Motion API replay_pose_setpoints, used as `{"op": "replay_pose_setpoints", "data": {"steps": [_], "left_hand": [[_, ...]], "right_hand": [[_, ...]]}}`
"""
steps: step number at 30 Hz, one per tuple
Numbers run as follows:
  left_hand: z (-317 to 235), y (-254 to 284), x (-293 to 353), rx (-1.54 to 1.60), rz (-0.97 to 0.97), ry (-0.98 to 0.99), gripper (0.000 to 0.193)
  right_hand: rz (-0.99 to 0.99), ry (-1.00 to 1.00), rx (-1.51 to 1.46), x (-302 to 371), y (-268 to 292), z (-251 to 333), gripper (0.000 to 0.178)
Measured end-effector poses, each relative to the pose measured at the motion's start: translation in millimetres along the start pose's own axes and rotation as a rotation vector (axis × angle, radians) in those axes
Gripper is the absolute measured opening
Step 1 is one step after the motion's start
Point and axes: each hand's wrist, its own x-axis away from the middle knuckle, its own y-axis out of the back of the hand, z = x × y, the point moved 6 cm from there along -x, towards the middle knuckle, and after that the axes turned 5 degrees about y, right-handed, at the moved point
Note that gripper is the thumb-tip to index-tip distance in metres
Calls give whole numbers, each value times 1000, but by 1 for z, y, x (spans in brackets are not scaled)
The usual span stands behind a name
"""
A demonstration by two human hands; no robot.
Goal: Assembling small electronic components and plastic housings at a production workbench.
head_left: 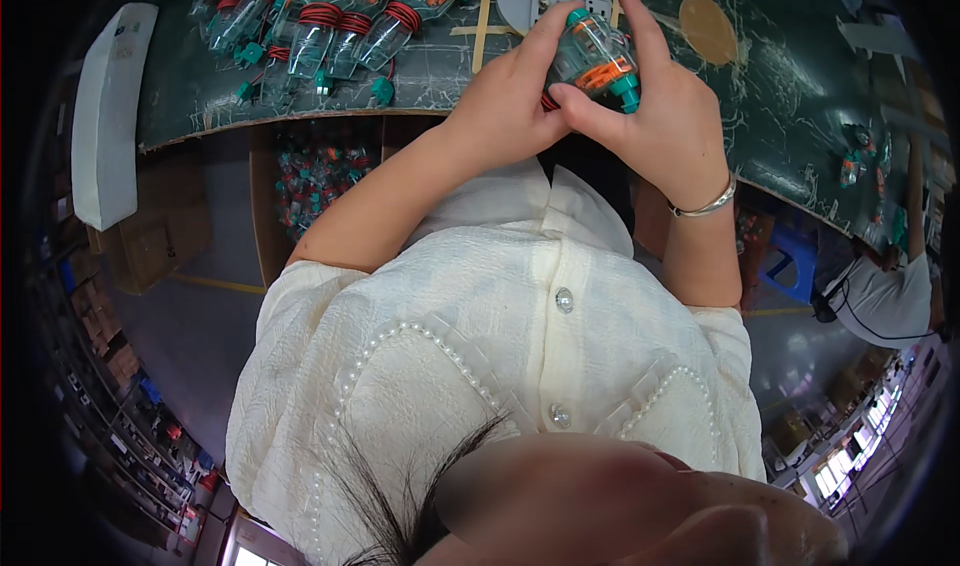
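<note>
Both my hands clasp a small clear plastic part [592,58] at 12 o'clock over the bench [780,96].
Left hand [505,101] and right hand [665,116] curl closed around it; it seems light, rigid, slick, best gripped by its teal caps. More parts [320,26] lie at 11 o'clock.

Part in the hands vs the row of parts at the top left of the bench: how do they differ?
The held part is off the bench, gripped between the left hand and right hand; the row of parts lies untouched on the dark green bench. The held part is single; the row is many, side by side. Both are clear plastic with orange and teal pieces.
</note>
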Motion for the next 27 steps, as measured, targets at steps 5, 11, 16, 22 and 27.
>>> {"op": "replay_pose_setpoints", "data": {"steps": [5,11,16,22,27], "left_hand": [[-2,0,-1,-3,57,-1,86],[-6,1,-4,132,69,96,87],[-4,2,-4,197,-13,138,87],[2,-1,-5,216,-5,172,85],[-18,-2,-6,53,-86,139,88]], "right_hand": [[228,-3,224,-12,15,9,89],[-278,325,-121,-9,22,13,89],[-678,474,-130,23,38,-7,36],[-594,188,-298,48,-8,-26,19],[-371,315,-577,53,-12,11,17]]}}
